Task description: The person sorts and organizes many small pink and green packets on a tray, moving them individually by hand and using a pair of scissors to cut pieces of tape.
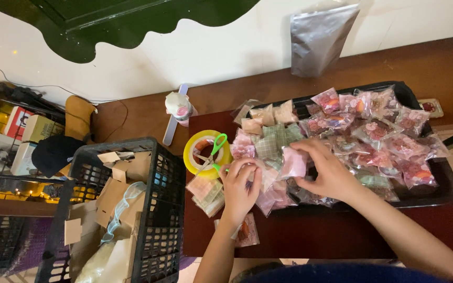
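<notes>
A black tray (441, 188) on a dark red table (310, 236) holds several small clear packets with pink and green patterned wraps (378, 131). My right hand (329, 170) rests on the packets at the tray's left part, its fingers on a pink packet (293, 163). Beside it, my left hand (240, 183) has its fingers curled on the pile of packets at the tray's left edge; whether it grips one is hard to tell. Just left of that hand, green-handled scissors (213, 149) lie across a yellow tape roll (201, 154).
A black plastic crate (153, 209) with cardboard pieces stands at the left. A small bottle (179, 106) and a white strip sit behind the tape roll. A silver foil pouch (318, 39) leans on the wall. One packet (247, 230) lies near the table's front edge.
</notes>
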